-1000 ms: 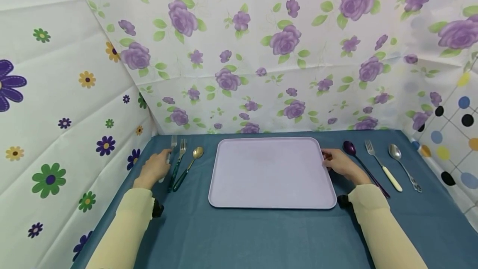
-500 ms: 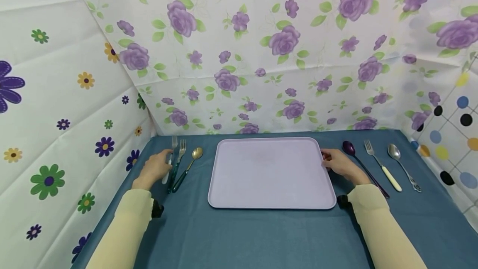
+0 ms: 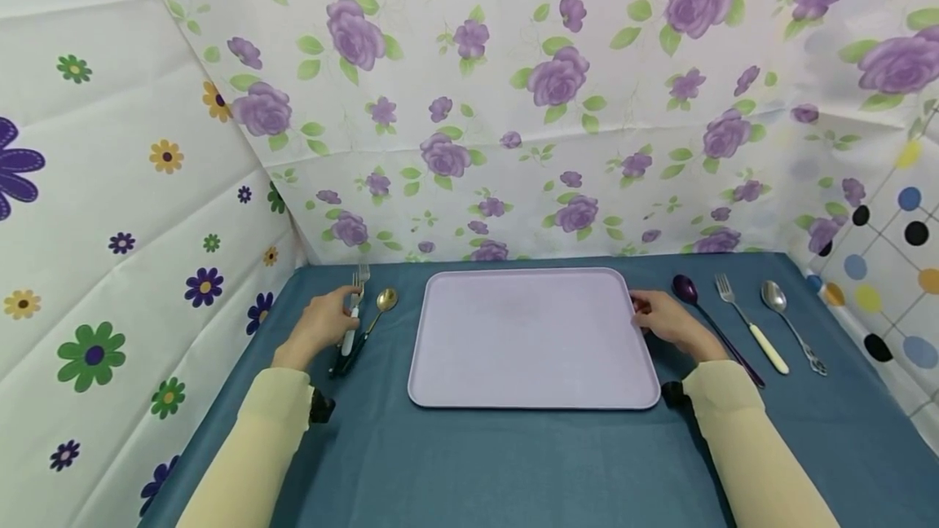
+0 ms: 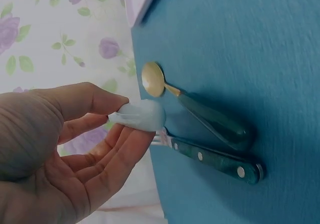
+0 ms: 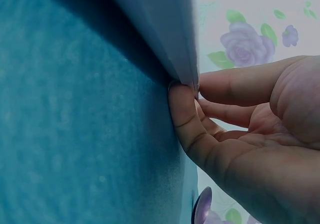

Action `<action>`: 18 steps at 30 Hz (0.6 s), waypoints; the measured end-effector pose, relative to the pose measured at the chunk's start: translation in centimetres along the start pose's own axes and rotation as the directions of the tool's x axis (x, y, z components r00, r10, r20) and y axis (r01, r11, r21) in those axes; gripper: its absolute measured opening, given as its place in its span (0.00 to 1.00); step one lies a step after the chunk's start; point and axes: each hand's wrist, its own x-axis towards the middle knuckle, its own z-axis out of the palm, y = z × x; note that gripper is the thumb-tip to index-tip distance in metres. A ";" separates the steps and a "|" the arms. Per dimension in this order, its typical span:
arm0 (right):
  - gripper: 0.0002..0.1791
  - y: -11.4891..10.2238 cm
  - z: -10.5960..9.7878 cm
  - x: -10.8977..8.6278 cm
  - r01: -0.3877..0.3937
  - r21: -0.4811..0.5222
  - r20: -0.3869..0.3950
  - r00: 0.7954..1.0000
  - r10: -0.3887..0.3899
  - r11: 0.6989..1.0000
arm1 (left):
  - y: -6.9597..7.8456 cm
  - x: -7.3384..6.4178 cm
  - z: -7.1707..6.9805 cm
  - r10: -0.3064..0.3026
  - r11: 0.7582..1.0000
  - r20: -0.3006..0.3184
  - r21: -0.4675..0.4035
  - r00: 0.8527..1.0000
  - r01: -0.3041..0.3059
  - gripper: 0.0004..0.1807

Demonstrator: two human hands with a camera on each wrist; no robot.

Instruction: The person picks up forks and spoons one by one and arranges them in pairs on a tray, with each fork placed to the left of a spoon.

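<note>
My left hand pinches a white-handled fork between thumb and fingers. The fork is lifted over a green-handled fork that lies on the cloth. In the left wrist view the white handle's rounded end points at the camera, so its tines are hidden there. Just right of these lies a gold spoon with a green handle. At the right edge of a pale lilac tray, my right hand grips the rim with thumb and fingers, close up in the right wrist view.
Beyond my right hand lie a dark purple spoon, a fork with a cream handle and a silver spoon. Blue cloth covers the table. Flowered sheets hang at the back and sides.
My left hand has lifted the white-handled fork from the far left and moved it right, over the green-handled fork. The right hand and tray have stayed in place.
</note>
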 end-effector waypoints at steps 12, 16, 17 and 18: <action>0.29 -0.1 -0.2 0.1 -0.009 -0.012 -0.002 1.000 0.009 1.000 | 0.5 0.1 0.6 0.039 0.998 -0.021 0.048 0.999 -0.038 0.32; 0.29 0.0 -0.1 0.2 -0.007 -0.012 0.004 1.000 0.007 1.000 | 0.6 -0.1 1.0 0.039 0.998 -0.022 0.057 0.999 -0.037 0.32; 0.29 0.1 -0.1 0.2 -0.010 -0.010 0.003 1.000 0.010 1.000 | 0.7 -0.1 1.1 0.036 0.998 -0.022 0.059 0.999 -0.035 0.32; 0.29 0.1 -0.1 0.2 -0.009 -0.007 0.003 1.000 0.009 1.000 | 0.7 -0.1 1.2 0.036 0.998 -0.022 0.061 0.999 -0.034 0.32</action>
